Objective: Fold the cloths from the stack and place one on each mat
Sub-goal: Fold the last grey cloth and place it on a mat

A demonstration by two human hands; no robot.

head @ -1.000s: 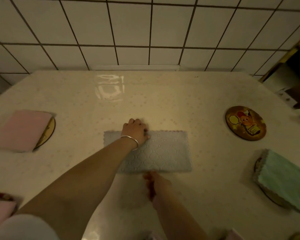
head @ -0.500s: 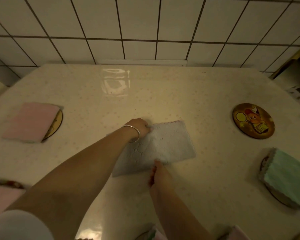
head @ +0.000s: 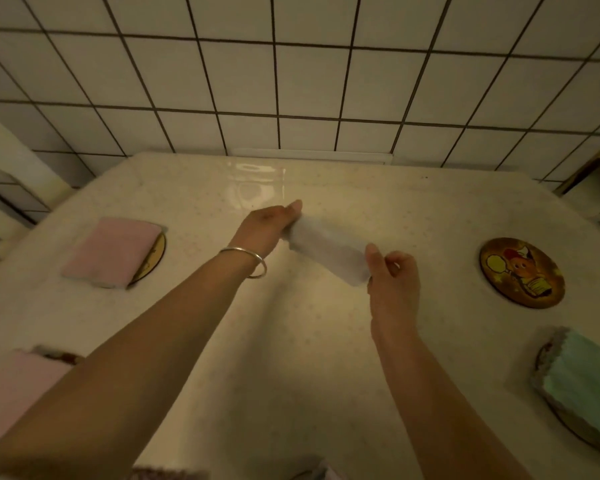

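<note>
A folded white cloth is held above the table's middle, slanting down to the right. My left hand grips its far left end. My right hand pinches its near right end between thumb and curled fingers. A bare round mat with a cartoon picture lies to the right. A folded pink cloth covers most of a mat at the left. A folded green cloth lies on a mat at the near right. Another pink cloth shows at the near left.
The cream table reaches back to a white tiled wall. Cloth edges of the stack peek in at the bottom of the frame. Furniture stands beyond the table's left and right corners.
The white cloth lay flat on the table; both hands have lifted it off the surface and carried it away from me and slightly right. The camera tilted up.
</note>
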